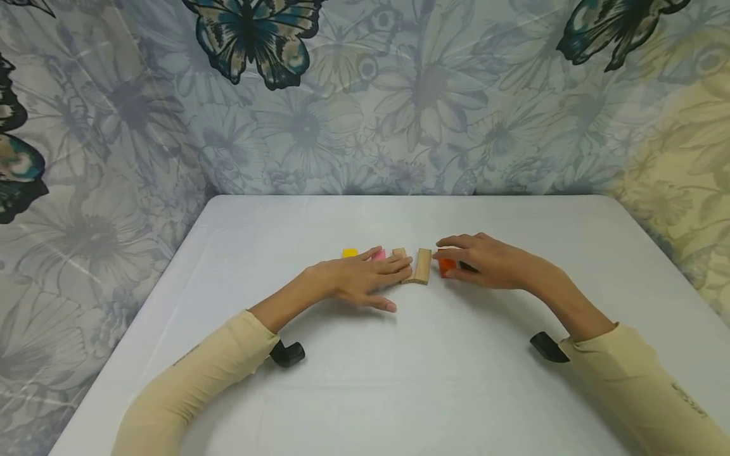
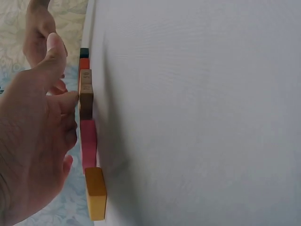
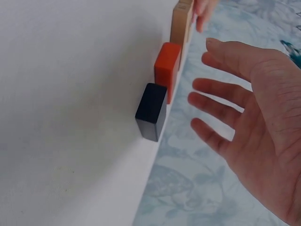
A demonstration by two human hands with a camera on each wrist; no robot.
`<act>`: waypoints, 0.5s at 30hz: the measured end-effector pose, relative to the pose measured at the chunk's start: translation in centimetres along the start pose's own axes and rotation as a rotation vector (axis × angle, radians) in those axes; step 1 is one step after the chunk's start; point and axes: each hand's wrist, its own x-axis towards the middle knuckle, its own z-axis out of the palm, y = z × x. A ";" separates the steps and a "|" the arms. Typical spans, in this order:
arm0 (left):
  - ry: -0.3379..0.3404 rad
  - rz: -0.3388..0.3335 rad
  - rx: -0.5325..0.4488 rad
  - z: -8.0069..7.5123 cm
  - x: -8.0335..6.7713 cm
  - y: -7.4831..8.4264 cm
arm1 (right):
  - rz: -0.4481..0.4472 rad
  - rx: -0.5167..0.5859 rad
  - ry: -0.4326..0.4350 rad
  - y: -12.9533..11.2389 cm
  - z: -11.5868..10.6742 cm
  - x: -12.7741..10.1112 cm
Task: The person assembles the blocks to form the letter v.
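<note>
Head view: left hand point(image 1: 365, 282) flat on white table point(image 1: 399, 380), fingers straight and together, tips touching wooden blocks point(image 1: 422, 266) at its 2 o'clock; pink block point(image 1: 379, 254) and yellow block point(image 1: 350, 253) at 11 o'clock. Right hand point(image 1: 485, 259) over orange block point(image 1: 447, 266), fingers loosely spread.

Left wrist view: fingers straight against wooden blocks point(image 2: 86, 92), pink block point(image 2: 88, 142) and yellow block point(image 2: 96, 193) lined up toward 6 o'clock.

Right wrist view: fingers spread, gripping nothing; orange block point(image 3: 168, 69) and dark block point(image 3: 151, 111) at 9 o'clock.

Both arms are covered by long, pale yellow fabric sleeves point(image 1: 194, 373). A small black wrist-mounted camera point(image 1: 287, 354) is strapped under each cuff. Both hands are left bare.
</note>
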 end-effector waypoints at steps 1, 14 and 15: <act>-0.011 0.000 -0.009 0.0 0.1 0.1 | 0.010 -0.001 0.001 0.0 -0.1 -0.1; -0.072 -0.037 0.060 -1.0 0.2 1.0 | 0.117 -0.001 -0.060 0.3 -0.3 -1.0; -0.069 -0.037 0.062 -1.0 0.2 1.0 | 0.116 -0.003 -0.058 0.3 -0.2 -1.0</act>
